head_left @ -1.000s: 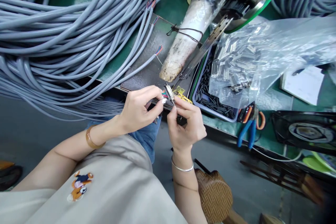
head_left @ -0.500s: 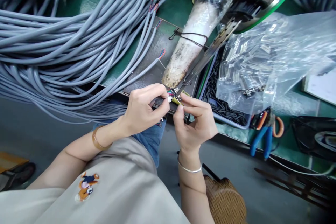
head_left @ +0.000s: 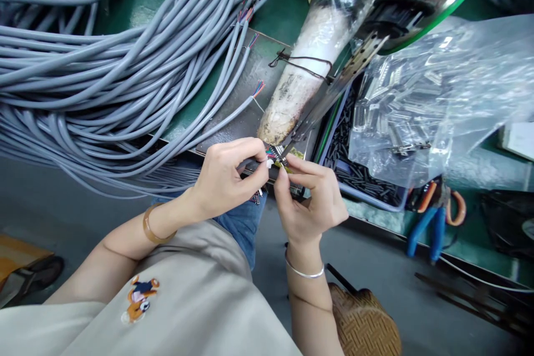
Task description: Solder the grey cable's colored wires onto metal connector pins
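My left hand [head_left: 233,175] pinches the white end of a cable whose thin coloured wires [head_left: 271,153] fan out beside a small metal connector [head_left: 277,154]. Close on its right, my right hand [head_left: 308,192] has thumb and forefinger together at the connector's lower end; what they hold is too small to make out. Just above the fingertips are the dark tip of a soldering iron [head_left: 292,136] and the scorched end of a white wrapped tube [head_left: 287,94]. Something yellow-green [head_left: 296,153] lies under the connector.
Bundles of grey cables [head_left: 125,67] cover the left of the green table. At the right are a bin of black sleeves [head_left: 367,186], a clear bag of metal connectors [head_left: 409,105] and blue-handled pliers [head_left: 438,228]. A woven stool [head_left: 367,322] stands below.
The view has shifted slightly, so the bin, bag and pliers appear farther right. Both hands stay at the connector, with the right fingertips a little closer to the left ones.
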`<action>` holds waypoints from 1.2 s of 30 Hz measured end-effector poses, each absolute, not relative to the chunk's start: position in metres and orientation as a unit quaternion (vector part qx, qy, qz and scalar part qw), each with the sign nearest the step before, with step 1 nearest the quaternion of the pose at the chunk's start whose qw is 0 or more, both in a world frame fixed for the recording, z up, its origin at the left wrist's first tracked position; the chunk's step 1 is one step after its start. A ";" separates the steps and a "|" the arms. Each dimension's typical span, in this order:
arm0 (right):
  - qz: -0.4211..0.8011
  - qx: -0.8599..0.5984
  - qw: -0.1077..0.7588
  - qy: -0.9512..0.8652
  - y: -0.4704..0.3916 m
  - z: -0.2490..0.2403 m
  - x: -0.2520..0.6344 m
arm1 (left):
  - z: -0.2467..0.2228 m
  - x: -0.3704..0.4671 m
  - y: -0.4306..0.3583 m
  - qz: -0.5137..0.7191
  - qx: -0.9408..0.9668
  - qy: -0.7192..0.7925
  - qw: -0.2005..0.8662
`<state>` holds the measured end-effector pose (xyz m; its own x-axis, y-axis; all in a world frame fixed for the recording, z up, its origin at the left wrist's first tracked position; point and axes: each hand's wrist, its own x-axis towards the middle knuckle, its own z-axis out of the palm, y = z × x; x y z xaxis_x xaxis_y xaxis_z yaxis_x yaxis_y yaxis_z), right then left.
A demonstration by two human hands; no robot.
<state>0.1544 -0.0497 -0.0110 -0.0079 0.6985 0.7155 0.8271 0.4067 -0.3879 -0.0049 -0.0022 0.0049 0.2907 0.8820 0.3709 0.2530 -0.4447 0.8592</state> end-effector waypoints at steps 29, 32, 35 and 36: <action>-0.121 -0.520 0.429 -0.728 -0.046 -0.009 0.156 | 0.005 -0.006 -0.005 0.433 0.711 0.414 0.367; -0.118 -0.522 0.438 -0.722 -0.046 -0.008 0.155 | 0.005 -0.005 -0.005 0.436 0.712 0.415 0.362; -0.113 -0.519 0.442 -0.723 -0.046 -0.009 0.155 | 0.005 -0.005 -0.006 0.439 0.712 0.410 0.363; -0.113 -0.519 0.441 -0.723 -0.047 -0.010 0.156 | 0.005 -0.005 -0.007 0.439 0.711 0.411 0.365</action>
<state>0.1556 -0.0466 -0.0102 -0.0720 0.6510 0.7556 0.8500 0.4364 -0.2951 -0.0046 -0.0070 0.0047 0.2768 0.9042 0.3254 0.2634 -0.3970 0.8792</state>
